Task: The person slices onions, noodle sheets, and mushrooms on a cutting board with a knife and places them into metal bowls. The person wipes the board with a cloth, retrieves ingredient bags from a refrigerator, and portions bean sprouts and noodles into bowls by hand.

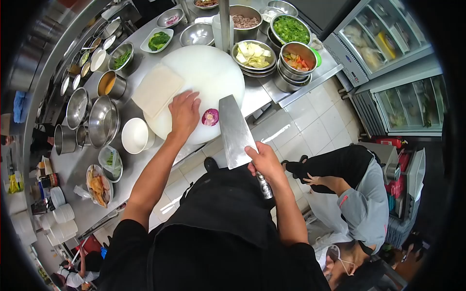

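A round white cutting board lies on the metal counter, with a folded pale cloth on its left part. My left hand rests at the cloth's right edge, fingers spread and nothing visible in its grip. Just right of that hand, a purple onion piece sits on the board, cut face up. My right hand is wrapped round the handle of a wide cleaver. The blade points up and away from me, its tip over the board's right edge beside the onion.
Metal bowls of cut cabbage, chopped greens and diced vegetables stand behind right. A white tub and several metal bowls line the left. A person in grey is at the right, near glass-door fridges.
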The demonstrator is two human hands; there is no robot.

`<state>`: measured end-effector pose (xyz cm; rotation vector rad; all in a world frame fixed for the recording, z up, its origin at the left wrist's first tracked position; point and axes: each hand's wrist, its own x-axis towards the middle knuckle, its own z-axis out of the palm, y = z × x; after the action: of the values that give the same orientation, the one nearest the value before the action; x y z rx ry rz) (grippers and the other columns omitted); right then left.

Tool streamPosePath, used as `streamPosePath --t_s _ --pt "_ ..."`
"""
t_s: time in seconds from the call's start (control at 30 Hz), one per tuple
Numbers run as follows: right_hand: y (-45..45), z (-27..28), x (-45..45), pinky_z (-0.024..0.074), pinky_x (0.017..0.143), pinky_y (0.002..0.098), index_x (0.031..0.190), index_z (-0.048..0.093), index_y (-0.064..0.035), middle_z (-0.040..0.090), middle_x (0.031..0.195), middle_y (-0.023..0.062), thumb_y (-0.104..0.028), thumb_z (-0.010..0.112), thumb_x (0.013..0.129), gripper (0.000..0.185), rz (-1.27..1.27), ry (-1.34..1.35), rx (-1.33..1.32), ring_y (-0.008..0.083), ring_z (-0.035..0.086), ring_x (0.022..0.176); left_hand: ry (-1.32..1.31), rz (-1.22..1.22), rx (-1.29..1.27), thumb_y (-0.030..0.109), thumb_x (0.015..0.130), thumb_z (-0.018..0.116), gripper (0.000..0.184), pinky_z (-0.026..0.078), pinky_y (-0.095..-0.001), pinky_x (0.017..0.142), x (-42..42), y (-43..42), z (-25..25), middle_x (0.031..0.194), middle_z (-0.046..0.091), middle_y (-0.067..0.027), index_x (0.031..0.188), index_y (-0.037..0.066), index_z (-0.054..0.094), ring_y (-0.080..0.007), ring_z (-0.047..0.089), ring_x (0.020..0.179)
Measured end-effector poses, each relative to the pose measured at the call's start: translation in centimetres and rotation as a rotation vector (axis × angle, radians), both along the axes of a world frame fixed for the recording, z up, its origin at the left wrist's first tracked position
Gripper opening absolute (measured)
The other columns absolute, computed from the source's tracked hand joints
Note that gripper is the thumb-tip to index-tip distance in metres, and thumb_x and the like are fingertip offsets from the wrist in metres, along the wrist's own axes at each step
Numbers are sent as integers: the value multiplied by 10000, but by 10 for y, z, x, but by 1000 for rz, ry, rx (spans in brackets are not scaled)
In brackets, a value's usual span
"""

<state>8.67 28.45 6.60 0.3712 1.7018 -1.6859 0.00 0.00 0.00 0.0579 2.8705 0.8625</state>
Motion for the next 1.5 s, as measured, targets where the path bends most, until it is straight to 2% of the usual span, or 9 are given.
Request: streamPosePath --t_s 0.07,0.3,0.47,0.67,0.97,1.1,1.27,1.4,1.5 --pt "4 -1 6 380 383 280 899 521 27 519 598 61 -199 531 942 231 32 -13 3 121 477 422 113 39 -264 360 961 391 532 71 -687 1048 4 30 25 1534 159 -202 1425 103 363 -435 122 1400" --pt "-3 -3 11 377 375 279 904 514 39 514 600 62 -194 513 948 237 22 36 30 121 470 410 220 -58 -444 414 991 208 581 16 -686 1054 -12 38 -11 1540 84 -229 1477 97 237 -454 71 1405" --pt "-3 -3 11 376 372 251 999 519 25 500 619 22 -198 527 952 228 40 1 2 91 457 412 244 -60 -427 388 984 257 571 -8 -700 1044 -12 38 -12 1539 76 -238 1476 98 244 -441 71 1410" --pt "-11 -7 13 367 366 275 961 524 53 500 618 48 -182 494 955 237 10 23 -4 110 453 405 260 -66 -435 382 985 254 572 -19 -707 1037 -12 38 -17 1540 46 -242 1483 100 222 -441 50 1413" --pt "-34 -11 -1 412 401 337 912 532 46 564 619 146 -217 514 928 264 101 123 240 175 537 422 273 -67 -424 382 984 256 589 -20 -709 1034 -10 36 -20 1534 4 -265 1491 92 182 -467 29 1405" --pt "-25 -30 17 365 367 304 915 495 52 480 520 76 -218 503 943 272 179 368 315 143 465 374 267 -68 -407 390 982 254 611 -31 -706 1034 -12 36 -17 1532 -17 -272 1496 79 147 -473 9 1404" --pt "-33 -7 -6 409 392 353 885 527 63 534 542 133 -221 519 928 288 195 152 235 191 515 383 285 -62 -375 402 978 251 636 -48 -704 1031 -12 34 -23 1530 -62 -272 1500 71 102 -479 -29 1403" --pt "-32 -16 -15 365 347 313 932 510 64 459 509 49 -211 493 953 277 156 80 108 139 449 363 247 -62 -403 415 985 216 645 -26 -713 1026 -14 33 -21 1525 -76 -281 1500 59 64 -492 -45 1396" --pt "-31 -24 -6 364 348 312 931 506 70 452 512 46 -202 493 952 273 132 70 68 137 446 368 233 -59 -400 418 986 223 649 -24 -715 1023 -13 35 -18 1523 -83 -283 1500 60 57 -496 -53 1394"
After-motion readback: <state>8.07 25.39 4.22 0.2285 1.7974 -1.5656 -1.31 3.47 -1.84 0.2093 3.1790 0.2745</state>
